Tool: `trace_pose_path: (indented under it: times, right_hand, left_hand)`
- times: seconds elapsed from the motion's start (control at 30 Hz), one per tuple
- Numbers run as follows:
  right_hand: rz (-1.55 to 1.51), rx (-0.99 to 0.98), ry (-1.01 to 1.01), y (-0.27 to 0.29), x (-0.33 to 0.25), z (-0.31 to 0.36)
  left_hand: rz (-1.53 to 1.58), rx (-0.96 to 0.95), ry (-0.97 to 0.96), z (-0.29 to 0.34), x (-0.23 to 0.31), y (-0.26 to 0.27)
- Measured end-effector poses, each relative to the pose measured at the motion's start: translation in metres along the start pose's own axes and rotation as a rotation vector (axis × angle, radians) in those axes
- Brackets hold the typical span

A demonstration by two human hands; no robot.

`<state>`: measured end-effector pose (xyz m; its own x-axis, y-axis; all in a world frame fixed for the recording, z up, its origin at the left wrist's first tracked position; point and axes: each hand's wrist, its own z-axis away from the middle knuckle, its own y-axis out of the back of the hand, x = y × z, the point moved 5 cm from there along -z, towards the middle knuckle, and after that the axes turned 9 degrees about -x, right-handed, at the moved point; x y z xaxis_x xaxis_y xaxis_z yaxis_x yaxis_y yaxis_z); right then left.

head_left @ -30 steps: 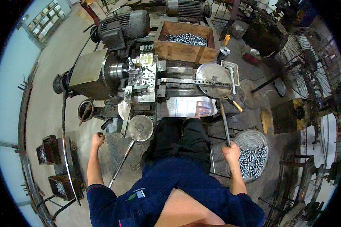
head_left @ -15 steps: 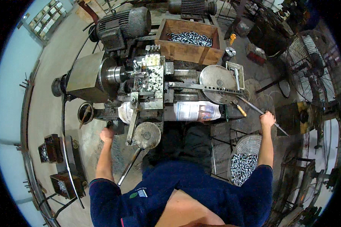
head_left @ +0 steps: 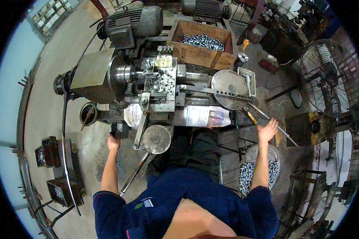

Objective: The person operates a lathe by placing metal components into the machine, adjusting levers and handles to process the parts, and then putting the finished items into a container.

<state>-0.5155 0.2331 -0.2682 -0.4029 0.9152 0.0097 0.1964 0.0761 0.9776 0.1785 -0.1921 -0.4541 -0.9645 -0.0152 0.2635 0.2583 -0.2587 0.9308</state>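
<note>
My right hand [head_left: 268,130] lies against a steel lever bar [head_left: 288,138], its fingers extended and apart rather than wrapped round it. That bar slopes down from a perforated flat arm [head_left: 201,90] beside a large round metal disc [head_left: 228,85]. On the left side, my left hand [head_left: 113,142] is closed on a dark handle [head_left: 114,132] below the machine. Between my arms sits a smaller round disc [head_left: 156,139] with a second steel lever [head_left: 134,175]. A chip-covered lathe carriage [head_left: 160,82] faces the shiny spindle [head_left: 125,74]; what the spindle holds is too small to tell.
A wooden box [head_left: 201,56] of small metal parts stands behind the machine. By my right arm is a basket [head_left: 274,153] with similar parts. A floor fan [head_left: 327,77] stands at right, dark bins [head_left: 62,193] at left, and a motor [head_left: 137,24] at the back.
My right hand has loosened from around the lever bar and moved left and slightly nearer. The bar's free end has shifted a little left. My left hand stays at the dark handle.
</note>
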Motion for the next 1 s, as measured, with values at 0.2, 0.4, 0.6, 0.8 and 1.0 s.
trace_pose_path:
  times: [0.2,0.4,0.6,0.8,1.0]
  right_hand:
    - [-0.635,-0.003,0.602,0.100,-0.152,0.011]
    - [-0.846,0.162,1.422,0.206,-0.388,0.077]
    - [-0.092,-0.062,1.383,0.199,-0.524,0.109]
    - [0.068,-0.231,1.431,0.180,-0.550,0.117]
    - [0.037,-0.201,1.433,0.174,-0.557,0.116]
  left_hand:
    - [0.320,-0.393,-0.067,-0.004,-0.039,0.052]
    - [0.496,0.118,-0.327,0.011,-0.057,0.256]
    - [0.066,0.538,-0.155,0.094,-0.113,0.319]
    - [-0.003,0.263,0.332,0.138,-0.099,0.247]
    - [-0.018,0.422,0.147,0.158,-0.042,0.245]
